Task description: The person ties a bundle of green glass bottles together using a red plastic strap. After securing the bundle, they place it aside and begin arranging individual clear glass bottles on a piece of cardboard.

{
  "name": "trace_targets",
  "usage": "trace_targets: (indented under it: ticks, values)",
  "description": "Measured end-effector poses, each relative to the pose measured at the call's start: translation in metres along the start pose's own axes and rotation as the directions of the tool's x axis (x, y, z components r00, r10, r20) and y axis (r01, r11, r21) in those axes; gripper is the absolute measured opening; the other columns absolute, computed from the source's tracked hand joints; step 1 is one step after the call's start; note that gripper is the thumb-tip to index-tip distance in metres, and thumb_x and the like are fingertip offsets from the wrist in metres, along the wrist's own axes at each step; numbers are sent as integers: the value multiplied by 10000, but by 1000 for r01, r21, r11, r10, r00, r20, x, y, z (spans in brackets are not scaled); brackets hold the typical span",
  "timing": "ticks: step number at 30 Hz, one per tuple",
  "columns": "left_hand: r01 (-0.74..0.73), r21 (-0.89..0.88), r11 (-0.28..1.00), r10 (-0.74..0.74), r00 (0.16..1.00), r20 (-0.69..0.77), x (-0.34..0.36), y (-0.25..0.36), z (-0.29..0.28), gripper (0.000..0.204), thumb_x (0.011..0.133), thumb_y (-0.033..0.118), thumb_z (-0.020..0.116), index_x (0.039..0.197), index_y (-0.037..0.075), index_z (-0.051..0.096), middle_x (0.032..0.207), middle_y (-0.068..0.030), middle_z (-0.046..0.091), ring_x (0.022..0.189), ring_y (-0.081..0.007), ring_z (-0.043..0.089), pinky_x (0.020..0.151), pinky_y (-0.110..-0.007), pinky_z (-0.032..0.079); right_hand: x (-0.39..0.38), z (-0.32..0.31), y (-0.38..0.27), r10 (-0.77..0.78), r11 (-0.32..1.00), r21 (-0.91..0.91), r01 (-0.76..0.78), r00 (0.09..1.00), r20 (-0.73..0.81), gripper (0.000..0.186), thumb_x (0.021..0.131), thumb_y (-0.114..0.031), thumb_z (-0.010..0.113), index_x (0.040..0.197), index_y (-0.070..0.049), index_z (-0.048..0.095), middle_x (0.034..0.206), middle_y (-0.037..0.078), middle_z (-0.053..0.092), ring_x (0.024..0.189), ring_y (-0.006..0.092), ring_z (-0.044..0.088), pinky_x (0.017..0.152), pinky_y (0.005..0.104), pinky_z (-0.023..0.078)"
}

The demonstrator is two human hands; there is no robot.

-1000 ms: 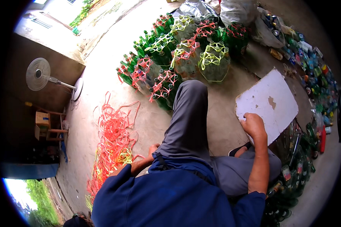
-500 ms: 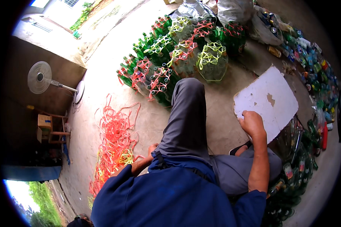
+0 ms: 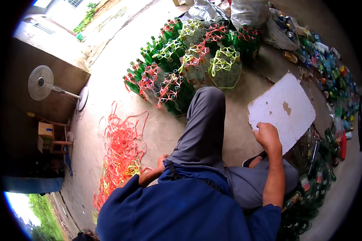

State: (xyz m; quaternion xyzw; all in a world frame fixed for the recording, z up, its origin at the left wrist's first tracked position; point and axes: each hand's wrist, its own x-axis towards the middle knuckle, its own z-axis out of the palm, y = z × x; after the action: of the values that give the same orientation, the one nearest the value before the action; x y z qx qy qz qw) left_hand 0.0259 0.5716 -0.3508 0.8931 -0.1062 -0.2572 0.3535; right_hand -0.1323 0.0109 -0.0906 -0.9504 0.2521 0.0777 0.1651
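My right hand is closed on the near left edge of a flat white board, whose surface has brown chipped patches. The board lies tilted over the floor to the right of my raised knee. Beside my left thigh is my left hand, mostly hidden, with its fingers out of sight. Left of it spreads a tangled heap of red and yellow plastic strapping. Ahead stand bundles of green and clear glass bottles, tied at the necks with red and yellow straps.
Loose glass bottles lie in a pile at my right. A long heap of mixed plastic bottles and cans curves along the far right, near white sacks. On the left are a standing fan and a small wooden stool.
My raised knee has shifted slightly right and down in the picture. My right hand sits a little lower on the board's edge; the bottles and strapping are unchanged.
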Motion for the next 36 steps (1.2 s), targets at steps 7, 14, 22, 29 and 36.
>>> trace_targets:
  ticks: [7,14,22,29,36]
  values:
    - [159,153,975,-164,986,16,4,28,-27,295,850,273,715,876,-18,753,812,-241,730,783,-300,754,703,-434,573,10,1,-11,-45,999,19,45,998,45,296,877,-279,746,902,16,742,869,252,728,868,423,712,799,514,563]
    - [484,-330,811,-468,874,131,132,105,-71,371,891,128,673,1223,-31,633,974,-170,706,719,-329,744,577,-453,605,14,5,-15,-49,999,0,49,995,82,291,877,-278,745,906,11,737,857,245,723,856,423,707,782,522,559]
    - [311,-602,735,-383,924,9,269,166,-39,701,864,168,728,1462,-7,406,1282,-227,583,1026,-355,680,772,-544,615,14,11,6,22,999,-27,-19,995,93,281,883,-277,739,901,2,722,856,232,716,852,427,697,773,532,552]
    - [184,-515,837,-304,939,-159,306,82,-61,438,854,172,828,1211,119,580,1149,-139,655,1079,-327,649,908,-604,585,27,23,-3,-25,1000,9,24,988,151,280,880,-282,748,902,-4,721,852,228,715,854,427,697,770,535,550]
    - [295,-598,745,-404,913,-53,292,151,-65,483,870,57,771,1282,125,526,1196,-148,608,1098,-373,634,896,-651,577,27,30,1,-10,1000,-26,15,979,204,280,879,-279,751,911,-2,721,854,226,718,856,422,700,771,530,552]
